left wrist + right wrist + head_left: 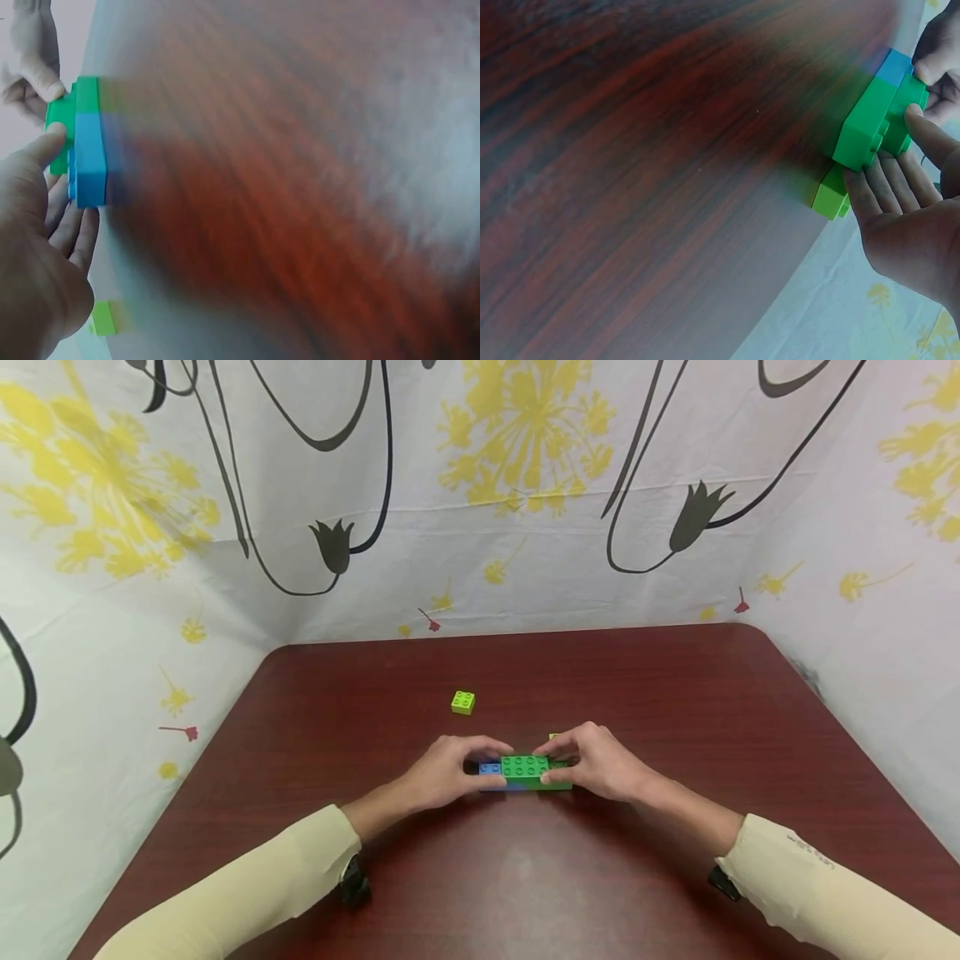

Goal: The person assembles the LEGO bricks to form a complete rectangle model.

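A green toy building brick (pixel 525 767) sits on top, bridging a blue brick (pixel 490 769) and another green brick (pixel 864 127) that lie end to end on the table. My left hand (pixel 448 774) pinches the upper brick's left end, thumb on the near side and fingers behind. On the opposite end, my right hand (pixel 603 766) pinches the same brick between thumb and fingers. In the left wrist view the blue brick (pixel 91 157) shows its whole near side. Parts of the far sides are hidden by the fingers.
A lime-green brick (pixel 462 702) stands farther back on the dark red wooden table (pixel 360 693). Another lime brick (pixel 831 195) is just behind the right hand, mostly hidden in the head view. Patterned white cloth (pixel 525 568) hangs round the table's back and sides.
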The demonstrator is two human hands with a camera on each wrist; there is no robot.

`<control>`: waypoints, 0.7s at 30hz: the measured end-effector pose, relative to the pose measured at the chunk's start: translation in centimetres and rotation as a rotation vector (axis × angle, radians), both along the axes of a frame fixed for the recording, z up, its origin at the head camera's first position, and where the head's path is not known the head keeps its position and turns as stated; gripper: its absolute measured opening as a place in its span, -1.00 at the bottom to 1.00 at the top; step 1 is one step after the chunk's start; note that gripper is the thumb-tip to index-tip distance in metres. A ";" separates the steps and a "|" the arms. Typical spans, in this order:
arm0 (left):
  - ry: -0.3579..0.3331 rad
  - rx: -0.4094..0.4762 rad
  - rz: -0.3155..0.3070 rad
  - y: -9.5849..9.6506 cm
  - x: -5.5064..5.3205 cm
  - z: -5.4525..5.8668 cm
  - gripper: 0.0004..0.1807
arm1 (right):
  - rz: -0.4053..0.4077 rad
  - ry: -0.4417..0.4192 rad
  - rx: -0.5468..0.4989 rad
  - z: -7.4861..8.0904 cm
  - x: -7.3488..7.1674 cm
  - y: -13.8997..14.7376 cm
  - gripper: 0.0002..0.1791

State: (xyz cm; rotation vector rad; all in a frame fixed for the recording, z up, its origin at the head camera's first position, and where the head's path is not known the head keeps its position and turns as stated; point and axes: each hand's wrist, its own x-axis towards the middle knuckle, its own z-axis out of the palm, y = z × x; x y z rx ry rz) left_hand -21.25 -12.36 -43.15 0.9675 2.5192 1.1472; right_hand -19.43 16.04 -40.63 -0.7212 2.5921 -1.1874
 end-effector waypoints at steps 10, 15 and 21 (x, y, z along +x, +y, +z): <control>0.034 0.108 0.097 -1.7 -2.8 1.0 -0.53 | -0.003 0.001 0.000 -0.1 0.0 0.0 -0.65; 0.092 0.135 0.182 -2.6 -4.6 1.2 -0.48 | -0.005 0.005 -0.001 -0.1 0.0 0.0 -0.65; 0.116 0.090 0.263 -3.1 -6.1 1.1 -0.35 | -0.009 0.002 -0.003 -0.1 0.1 0.0 -0.65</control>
